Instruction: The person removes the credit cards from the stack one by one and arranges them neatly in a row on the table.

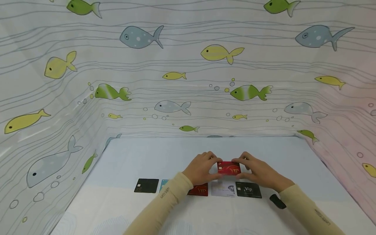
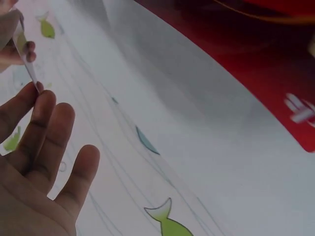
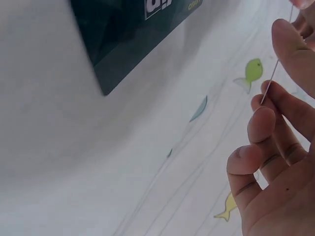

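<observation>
Both hands hold up a red VIP card (image 1: 228,168) above the table, upright with its printed face toward the head camera. My left hand (image 1: 203,168) pinches its left edge between thumb and fingers; my right hand (image 1: 255,169) does the same at the right edge. Seen from the left wrist, the card (image 2: 23,51) is almost edge-on at the fingertips. From the right wrist it shows as a thin line. Below the hands lie another red VIP card (image 1: 201,190), a whitish card (image 1: 222,189) and a black Vip card (image 1: 248,190).
Farther left in the same row are a black VIP card (image 1: 146,185) and a light blue card (image 1: 163,184), mostly covered by the left sleeve. A small black object (image 1: 277,201) lies beside the right sleeve. Fish-printed curtain (image 1: 173,124) encloses the white table (image 1: 164,153).
</observation>
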`<state>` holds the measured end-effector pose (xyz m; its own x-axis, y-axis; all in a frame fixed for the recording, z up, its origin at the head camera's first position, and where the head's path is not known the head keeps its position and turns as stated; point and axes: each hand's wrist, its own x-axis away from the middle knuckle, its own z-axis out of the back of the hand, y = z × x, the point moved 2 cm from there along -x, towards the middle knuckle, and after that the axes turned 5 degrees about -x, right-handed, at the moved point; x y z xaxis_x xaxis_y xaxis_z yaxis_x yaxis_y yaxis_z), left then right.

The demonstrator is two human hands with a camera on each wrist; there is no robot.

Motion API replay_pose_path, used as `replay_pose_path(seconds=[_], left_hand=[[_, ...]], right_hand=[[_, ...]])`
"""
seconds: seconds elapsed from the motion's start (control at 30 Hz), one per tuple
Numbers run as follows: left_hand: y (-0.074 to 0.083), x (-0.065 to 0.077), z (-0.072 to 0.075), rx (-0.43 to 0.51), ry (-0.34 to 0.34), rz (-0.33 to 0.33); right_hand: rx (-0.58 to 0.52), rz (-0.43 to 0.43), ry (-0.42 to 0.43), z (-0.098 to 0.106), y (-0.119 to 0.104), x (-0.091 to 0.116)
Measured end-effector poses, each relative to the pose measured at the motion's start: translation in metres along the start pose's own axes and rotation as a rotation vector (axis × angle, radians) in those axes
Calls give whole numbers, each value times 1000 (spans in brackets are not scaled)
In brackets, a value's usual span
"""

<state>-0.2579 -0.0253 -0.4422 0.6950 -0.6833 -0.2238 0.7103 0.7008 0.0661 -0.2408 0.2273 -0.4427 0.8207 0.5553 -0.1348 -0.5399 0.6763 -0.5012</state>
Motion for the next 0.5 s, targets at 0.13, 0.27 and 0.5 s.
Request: replay_pose_path(seconds=[0.13, 0.27, 0.5], left_hand=[[9, -4, 1, -15, 8, -4], [18, -9, 1, -14, 10, -13], [37, -17, 0, 12, -12, -16]], right_hand=[[4, -2, 21, 6, 1, 8], [20, -30, 30, 11, 2, 19], [53, -36, 48, 17, 7, 41]])
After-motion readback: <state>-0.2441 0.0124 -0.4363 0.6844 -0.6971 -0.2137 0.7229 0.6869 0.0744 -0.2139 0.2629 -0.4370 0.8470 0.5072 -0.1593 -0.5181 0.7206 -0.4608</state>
